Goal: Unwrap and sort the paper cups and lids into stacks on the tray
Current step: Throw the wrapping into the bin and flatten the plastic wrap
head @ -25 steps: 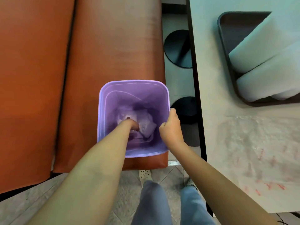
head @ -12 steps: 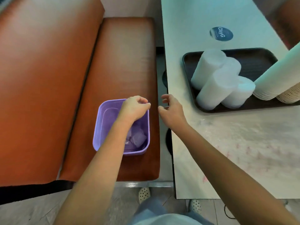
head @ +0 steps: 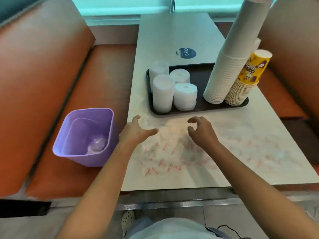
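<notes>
We can't see the top of the tall white cup stack (head: 231, 57), the frame's upper edge chops it off. The clear wrapper (head: 181, 149) under our hands is a smeary blur, and the wad inside the purple bin (head: 82, 135) is too fuzzy to tell.

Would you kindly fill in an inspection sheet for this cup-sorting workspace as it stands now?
Surface: pale table with a round dark sticker; clear plastic wrap with red print lies spread on the near part.
Job's things: dark tray holds four white lid stacks, a tall white cup stack and a yellow printed cup stack, both leaning.
Clutter: purple bin on the orange bench, crumpled wrap inside.
Grippers: left hand spread open above the wrap; right hand loosely curled, holding nothing.
Cables: thin black cable near the person's lap.
Surroundings: orange bench seats on both sides, window ledge beyond.
</notes>
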`<action>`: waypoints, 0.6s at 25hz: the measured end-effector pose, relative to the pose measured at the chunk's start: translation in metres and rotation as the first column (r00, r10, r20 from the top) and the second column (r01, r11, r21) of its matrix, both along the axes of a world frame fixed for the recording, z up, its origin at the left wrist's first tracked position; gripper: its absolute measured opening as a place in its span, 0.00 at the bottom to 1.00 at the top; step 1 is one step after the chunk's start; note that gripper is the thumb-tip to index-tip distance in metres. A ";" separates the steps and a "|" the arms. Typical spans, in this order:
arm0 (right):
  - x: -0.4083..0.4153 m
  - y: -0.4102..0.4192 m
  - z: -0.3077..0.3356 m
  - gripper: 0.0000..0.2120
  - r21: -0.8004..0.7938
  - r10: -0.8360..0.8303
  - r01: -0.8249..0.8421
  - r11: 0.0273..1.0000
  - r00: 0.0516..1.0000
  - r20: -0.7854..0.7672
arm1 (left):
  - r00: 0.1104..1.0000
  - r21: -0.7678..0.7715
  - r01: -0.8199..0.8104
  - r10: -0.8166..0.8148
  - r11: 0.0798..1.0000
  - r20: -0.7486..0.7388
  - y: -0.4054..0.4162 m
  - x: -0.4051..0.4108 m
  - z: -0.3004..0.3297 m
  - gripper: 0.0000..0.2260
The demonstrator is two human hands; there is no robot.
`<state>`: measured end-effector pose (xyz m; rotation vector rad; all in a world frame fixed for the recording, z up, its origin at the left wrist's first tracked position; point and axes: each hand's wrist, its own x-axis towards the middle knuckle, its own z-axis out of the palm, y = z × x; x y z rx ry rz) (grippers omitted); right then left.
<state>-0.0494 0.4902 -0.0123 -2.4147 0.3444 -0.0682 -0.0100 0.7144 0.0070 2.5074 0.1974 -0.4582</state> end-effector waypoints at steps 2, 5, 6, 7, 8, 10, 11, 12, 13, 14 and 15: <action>-0.018 -0.026 -0.014 0.17 -0.178 0.040 -0.062 0.982 0.992 -0.123 | 0.999 0.029 -0.041 0.040 0.999 0.017 -0.007 -0.012 -0.011 0.33; -0.038 -0.045 -0.029 0.26 -0.345 0.071 -0.157 0.925 0.966 -0.250 | 0.984 0.029 -0.107 0.102 0.994 0.143 -0.014 -0.020 -0.014 0.15; -0.044 -0.050 -0.033 0.28 -0.366 0.092 -0.194 0.910 0.956 -0.278 | 0.978 -0.007 -0.119 0.118 0.993 0.174 -0.016 -0.022 -0.013 0.12; -0.049 -0.055 -0.037 0.29 -0.373 0.116 -0.229 0.899 0.947 -0.300 | 0.970 -0.069 -0.144 0.155 0.987 0.188 -0.017 -0.023 -0.010 0.10; -0.054 -0.059 -0.041 0.29 -0.370 0.138 -0.255 0.894 0.940 -0.313 | 0.960 -0.147 -0.176 0.203 0.973 0.193 -0.018 -0.025 -0.007 0.09; -0.060 -0.068 -0.046 0.29 -0.353 0.161 -0.275 0.894 0.934 -0.320 | 0.935 -0.235 -0.230 0.281 0.944 0.216 -0.018 -0.030 0.001 0.08; -0.062 -0.072 -0.048 0.28 -0.350 0.151 -0.263 0.899 0.936 -0.318 | 0.926 -0.234 -0.241 0.295 0.942 0.237 -0.017 -0.031 0.005 0.08; -0.063 -0.077 -0.048 0.28 -0.354 0.129 -0.242 0.903 0.941 -0.314 | 0.918 -0.229 -0.244 0.300 0.942 0.257 -0.015 -0.032 0.007 0.09; -0.064 -0.083 -0.049 0.28 -0.361 0.103 -0.217 0.907 0.945 -0.311 | 0.913 -0.226 -0.252 0.309 0.941 0.266 -0.014 -0.034 0.009 0.10; -0.064 -0.089 -0.048 0.28 -0.371 0.071 -0.190 0.909 0.948 -0.310 | 0.908 -0.236 -0.265 0.324 0.935 0.266 -0.013 -0.035 0.009 0.10; -0.064 -0.096 -0.048 0.28 -0.383 0.038 -0.163 0.909 0.949 -0.314 | 0.903 -0.250 -0.283 0.345 0.926 0.255 -0.011 -0.036 0.009 0.11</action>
